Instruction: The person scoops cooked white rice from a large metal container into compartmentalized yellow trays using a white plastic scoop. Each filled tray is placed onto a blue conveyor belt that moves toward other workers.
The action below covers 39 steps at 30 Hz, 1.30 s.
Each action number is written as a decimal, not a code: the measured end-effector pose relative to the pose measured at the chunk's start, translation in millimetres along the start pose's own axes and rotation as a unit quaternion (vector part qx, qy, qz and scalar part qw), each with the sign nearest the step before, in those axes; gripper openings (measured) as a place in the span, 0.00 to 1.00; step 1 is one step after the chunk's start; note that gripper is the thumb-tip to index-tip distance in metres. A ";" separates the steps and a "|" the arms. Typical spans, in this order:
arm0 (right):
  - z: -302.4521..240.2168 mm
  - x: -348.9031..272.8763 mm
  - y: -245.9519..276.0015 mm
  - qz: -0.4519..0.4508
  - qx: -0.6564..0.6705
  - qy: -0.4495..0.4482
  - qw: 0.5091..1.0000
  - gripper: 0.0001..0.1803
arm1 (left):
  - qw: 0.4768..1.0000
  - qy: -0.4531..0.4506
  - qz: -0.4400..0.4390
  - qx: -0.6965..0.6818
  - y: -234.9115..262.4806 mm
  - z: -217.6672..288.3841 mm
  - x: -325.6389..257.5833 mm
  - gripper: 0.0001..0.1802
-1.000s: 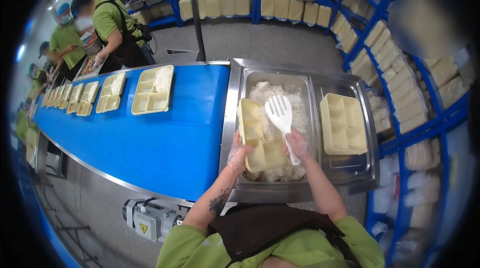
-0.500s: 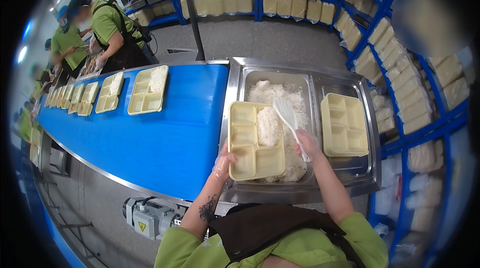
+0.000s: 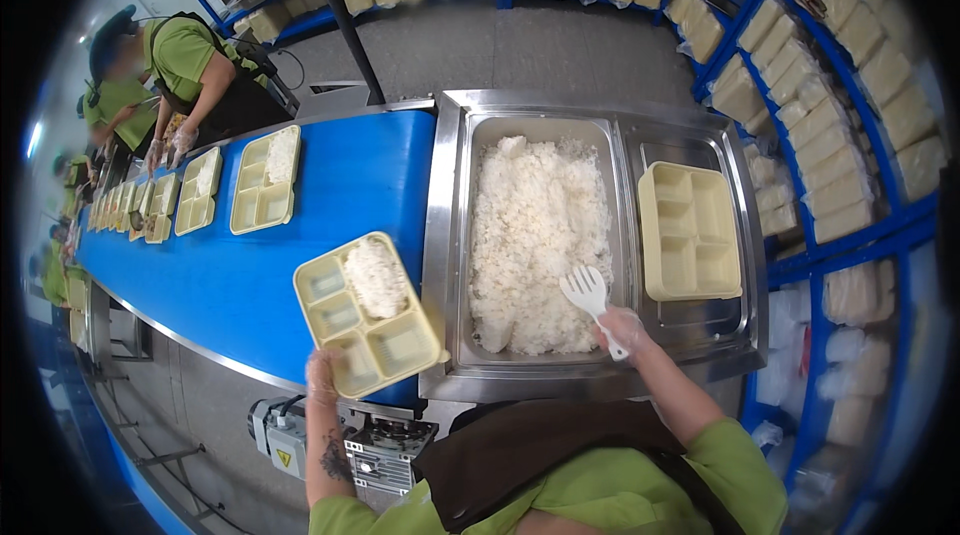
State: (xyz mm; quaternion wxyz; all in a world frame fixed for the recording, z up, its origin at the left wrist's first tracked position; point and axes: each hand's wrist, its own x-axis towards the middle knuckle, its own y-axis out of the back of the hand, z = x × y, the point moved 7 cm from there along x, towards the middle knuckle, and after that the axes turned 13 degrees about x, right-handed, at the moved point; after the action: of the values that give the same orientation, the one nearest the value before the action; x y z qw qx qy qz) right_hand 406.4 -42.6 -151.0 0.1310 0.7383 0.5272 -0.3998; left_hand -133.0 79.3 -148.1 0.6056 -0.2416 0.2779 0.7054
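Note:
My left hand, in a clear glove, grips the lower left edge of a pale yellow compartment tray. That tray hangs tilted over the near right end of the blue belt, with a mound of white rice in its upper right compartment. My right hand, also gloved, is closed round the handle of a white fork-shaped rice scoop. The scoop's tines are over the loose rice filling a steel pan; whether they touch it I cannot tell.
Right of the pan, pale yellow compartment trays sit in a steel well. More trays with rice line the far side of the blue belt. Co-workers stand at its far left. Blue shelves with wrapped stacks rise at right.
My left hand has carried the tray left from above the rice pan to above the belt, turning it. The scoop has come away from the tray, down over the uncovered rice.

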 end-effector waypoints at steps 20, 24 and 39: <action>-53.6 127.5 -88.8 0.087 -0.651 0.175 0.733 0.39 | 0.698 -0.314 0.234 0.599 -111.6 63.9 -64.2 0.14; -12.4 68.5 -83.2 0.043 -0.592 0.103 0.798 0.31 | 0.685 -0.353 0.231 0.594 -129.6 100.8 -12.7 0.13; 4.9 45.7 -29.7 0.029 -0.083 -0.017 0.996 0.12 | 0.683 -0.509 0.156 0.501 -219.0 157.1 -25.2 0.33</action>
State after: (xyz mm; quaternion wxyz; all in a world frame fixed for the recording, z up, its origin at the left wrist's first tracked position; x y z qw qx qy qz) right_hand 383.6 -2.7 -180.7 0.2123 0.7331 0.5347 -0.3627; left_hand 86.6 193.3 -38.3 0.5658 0.5407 0.2729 0.5596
